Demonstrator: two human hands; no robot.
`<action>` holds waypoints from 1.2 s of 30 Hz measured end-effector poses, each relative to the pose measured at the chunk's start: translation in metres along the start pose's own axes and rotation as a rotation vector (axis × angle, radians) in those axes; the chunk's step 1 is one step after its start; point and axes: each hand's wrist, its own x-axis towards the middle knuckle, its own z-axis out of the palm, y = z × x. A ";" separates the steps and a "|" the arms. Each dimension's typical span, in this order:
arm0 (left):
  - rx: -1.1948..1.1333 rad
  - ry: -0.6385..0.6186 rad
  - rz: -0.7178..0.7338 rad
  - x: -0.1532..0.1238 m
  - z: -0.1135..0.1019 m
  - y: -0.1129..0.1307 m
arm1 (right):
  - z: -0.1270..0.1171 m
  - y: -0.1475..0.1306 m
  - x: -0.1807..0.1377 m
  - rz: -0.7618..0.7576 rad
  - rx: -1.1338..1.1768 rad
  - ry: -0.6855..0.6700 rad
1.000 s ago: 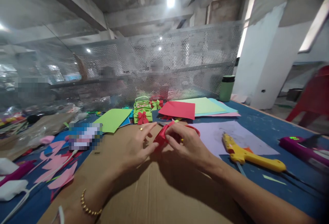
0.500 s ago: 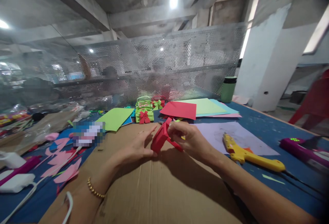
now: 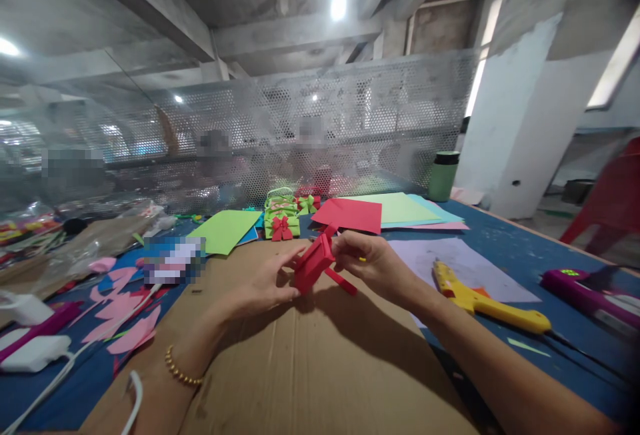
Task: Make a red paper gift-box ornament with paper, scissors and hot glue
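A small red paper box (image 3: 314, 263) is held up over the cardboard, tilted, its open side facing up and right. My left hand (image 3: 273, 283) grips it from the left, thumb below and fingers behind. With fingers curled and pinched together, my right hand (image 3: 367, 258) is at the box's right edge; the exact hold is partly hidden. A red paper strip (image 3: 341, 282) slants down from the box beneath my right fingers. Something small and yellow (image 3: 363, 260) shows by that hand. Beyond stand little green paper bags (image 3: 281, 208), the front one bearing a red bow (image 3: 281, 228).
Brown cardboard (image 3: 300, 382) covers the blue table in front of me. To the right lie a lilac sheet (image 3: 480, 268), a yellow glue gun (image 3: 493, 305) and a purple device. Coloured sheets (image 3: 350, 214) and a green bottle (image 3: 443, 176) are behind; pink paper pieces (image 3: 120, 312) and a white cable lie left.
The red box has turned slightly, showing more of its open side. My right fingers have shifted a little up and right along its edge; my left hand keeps its grip.
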 end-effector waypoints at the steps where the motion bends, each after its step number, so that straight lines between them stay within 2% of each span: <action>1: 0.009 0.003 -0.002 0.000 0.000 -0.002 | 0.000 0.000 0.000 -0.002 -0.009 0.001; 5: 0.166 0.045 0.077 0.003 -0.003 -0.004 | 0.004 0.002 -0.001 -0.038 -0.084 0.012; 9: 0.385 0.160 0.227 0.004 -0.004 0.008 | 0.011 0.003 -0.004 -0.185 -0.238 0.001; 11: 0.432 0.198 0.277 0.002 -0.003 0.015 | 0.014 0.001 -0.006 -0.261 -0.272 -0.006; 14: 0.484 0.181 0.330 0.000 -0.002 0.018 | 0.016 -0.004 -0.006 -0.343 -0.258 -0.057; 18: 0.498 0.233 0.328 -0.001 -0.003 0.014 | 0.017 -0.012 -0.004 -0.426 -0.274 -0.069; 26: 0.417 0.240 0.306 -0.007 0.003 0.022 | 0.018 -0.011 -0.011 -0.419 -0.331 -0.038; 32: 0.446 0.267 0.322 -0.006 0.005 0.020 | 0.017 -0.018 -0.016 -0.341 -0.343 -0.081; 36: 0.457 0.299 0.346 -0.006 0.007 0.018 | 0.017 -0.023 -0.017 -0.354 -0.327 -0.058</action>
